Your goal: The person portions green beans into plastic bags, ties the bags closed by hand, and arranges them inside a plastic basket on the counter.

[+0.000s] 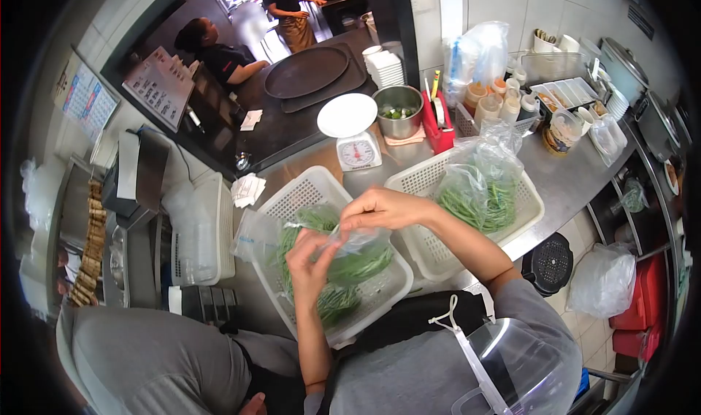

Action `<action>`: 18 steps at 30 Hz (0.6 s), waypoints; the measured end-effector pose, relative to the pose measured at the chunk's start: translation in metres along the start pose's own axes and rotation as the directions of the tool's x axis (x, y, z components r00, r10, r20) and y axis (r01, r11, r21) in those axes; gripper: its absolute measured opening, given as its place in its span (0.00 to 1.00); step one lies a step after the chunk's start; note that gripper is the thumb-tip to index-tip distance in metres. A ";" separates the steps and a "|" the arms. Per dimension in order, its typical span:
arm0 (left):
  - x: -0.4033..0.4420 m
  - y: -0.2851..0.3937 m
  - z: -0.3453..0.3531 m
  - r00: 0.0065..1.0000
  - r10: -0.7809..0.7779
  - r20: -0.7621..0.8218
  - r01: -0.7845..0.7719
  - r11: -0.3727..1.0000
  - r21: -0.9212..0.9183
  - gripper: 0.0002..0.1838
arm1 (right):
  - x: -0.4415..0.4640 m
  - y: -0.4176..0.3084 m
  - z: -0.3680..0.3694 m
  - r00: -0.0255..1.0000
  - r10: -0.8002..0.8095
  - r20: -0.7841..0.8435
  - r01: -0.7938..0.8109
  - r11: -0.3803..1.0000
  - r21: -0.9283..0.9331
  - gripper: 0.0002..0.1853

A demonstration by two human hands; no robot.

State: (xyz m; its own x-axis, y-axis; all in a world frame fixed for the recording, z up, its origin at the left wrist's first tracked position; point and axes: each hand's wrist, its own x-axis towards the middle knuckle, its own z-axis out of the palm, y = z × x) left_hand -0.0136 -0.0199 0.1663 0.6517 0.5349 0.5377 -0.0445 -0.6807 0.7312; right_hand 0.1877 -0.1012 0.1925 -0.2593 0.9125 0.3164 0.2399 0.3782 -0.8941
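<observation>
Both hands are over a white perforated basket [399,287] that holds loose green beans [336,305]. My left hand [310,260] pinches the gathered top of a clear plastic bag [359,258] with green beans inside. From the other side my right hand [380,209] grips the same bag top, its fingertips close to the left ones. Folds of plastic partly hide the fingertips. To the right, a second white basket [537,207] contains filled clear bags of green beans [478,196].
Behind the baskets stand a white kitchen scale [358,152], a metal pot [399,115] and a red holder [438,126]. Sauce bottles [496,101] fill a rack at the right. A person in a grey sleeve [146,356] is close on the left. Two people are beyond the pass-through.
</observation>
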 end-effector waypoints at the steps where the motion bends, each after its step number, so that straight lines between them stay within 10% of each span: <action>1: -0.009 -0.018 -0.001 0.997 -0.072 -0.036 0.068 0.994 -0.080 0.04 | 0.002 0.014 0.004 0.998 0.006 0.061 -0.010 0.998 0.065 0.12; 6: -0.036 -0.039 -0.019 0.961 -0.247 -0.126 0.222 0.957 -0.187 0.03 | 0.010 0.035 0.012 0.970 -0.025 0.243 0.095 0.955 -0.282 0.11; 11: -0.042 -0.003 -0.047 0.980 0.015 -0.197 -0.030 0.997 -0.077 0.04 | 0.031 0.012 0.007 0.934 -0.321 0.158 0.356 0.882 -0.309 0.08; 14: -0.034 0.014 -0.055 0.979 0.204 -0.005 -0.203 0.975 0.091 0.04 | 0.035 0.006 0.004 0.939 -0.147 0.311 0.249 0.915 -0.319 0.09; 18: -0.046 0.020 -0.023 0.980 0.020 0.198 -0.045 0.991 0.123 0.04 | 0.027 0.037 0.005 0.921 0.068 0.385 0.162 0.830 -0.533 0.11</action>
State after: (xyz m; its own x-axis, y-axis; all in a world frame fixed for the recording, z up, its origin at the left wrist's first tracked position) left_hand -0.0621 -0.0463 0.1661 0.7876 0.4117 0.4585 0.0194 -0.7603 0.6493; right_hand 0.1851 -0.0630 0.1666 -0.5822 0.8057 0.1086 0.6563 0.5446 -0.5222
